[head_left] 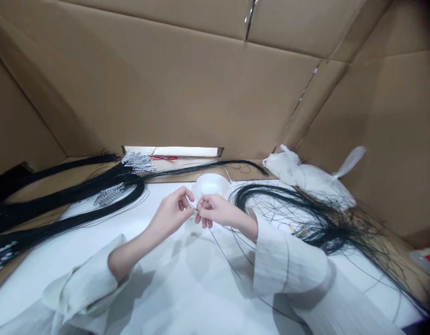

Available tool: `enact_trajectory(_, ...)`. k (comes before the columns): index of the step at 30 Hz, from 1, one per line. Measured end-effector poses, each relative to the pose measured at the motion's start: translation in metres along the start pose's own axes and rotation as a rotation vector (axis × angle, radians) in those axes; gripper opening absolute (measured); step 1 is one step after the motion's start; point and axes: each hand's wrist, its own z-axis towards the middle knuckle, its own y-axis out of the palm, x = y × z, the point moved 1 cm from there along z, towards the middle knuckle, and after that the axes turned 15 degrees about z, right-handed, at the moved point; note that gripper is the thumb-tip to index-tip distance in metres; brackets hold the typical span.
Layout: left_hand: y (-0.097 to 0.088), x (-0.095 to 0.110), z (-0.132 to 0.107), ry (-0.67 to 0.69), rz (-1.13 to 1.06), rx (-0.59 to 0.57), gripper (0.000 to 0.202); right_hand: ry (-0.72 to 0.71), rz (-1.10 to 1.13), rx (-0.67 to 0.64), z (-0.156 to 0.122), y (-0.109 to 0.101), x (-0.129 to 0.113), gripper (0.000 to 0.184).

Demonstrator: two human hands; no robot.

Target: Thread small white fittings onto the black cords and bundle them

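Note:
My left hand [173, 213] and my right hand [215, 211] meet above the white tabletop [166, 260], fingertips pinched together on a small silvery piece [193, 207]. A thin black cord [223, 253] runs from my right hand's pinch down and to the right, across the table and under my sleeve. Both hands are closed in a pinch. Just behind them stands a small white bowl [210, 184]; what it holds is hidden.
A thick bundle of black cords [61, 204] with silvery tags [138, 162] lies at the left. A loose tangle of black cords [315, 218] spreads at the right, with a yellow rubber band [298, 228]. A tied white plastic bag [305, 174] sits behind. Cardboard walls [201, 93] enclose the table.

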Motion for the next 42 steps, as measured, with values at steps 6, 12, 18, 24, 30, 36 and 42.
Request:
enact_trajectory(6,0.018,-0.015,-0.009,0.010,0.034,0.075,0.012,-0.031,0.063,0.109,0.006,0.000,0.014,0.018)
enact_trajectory(12,0.026,-0.047,-0.031,0.027,0.197,0.057,0.020,-0.109,0.108,0.303,-0.004,0.006,0.042,0.013)
enact_trajectory(18,0.033,-0.057,-0.032,0.042,0.269,0.006,0.020,-0.174,0.122,0.377,-0.009,0.013,0.061,0.014)
enact_trajectory(24,0.036,-0.052,-0.028,0.040,0.277,-0.022,0.019,-0.171,0.107,0.355,-0.010,0.017,0.062,0.020)
enact_trajectory(30,0.040,-0.050,-0.024,0.018,0.258,-0.017,0.019,-0.186,0.083,0.328,-0.010,0.018,0.063,0.019)
enact_trajectory(36,0.033,-0.051,-0.026,-0.028,0.093,-0.011,0.014,-0.235,0.038,0.318,-0.014,0.025,0.062,0.012)
enact_trajectory(42,0.033,-0.046,-0.032,-0.139,-0.255,-0.110,0.016,-0.215,0.041,0.272,-0.016,0.025,0.060,0.015)
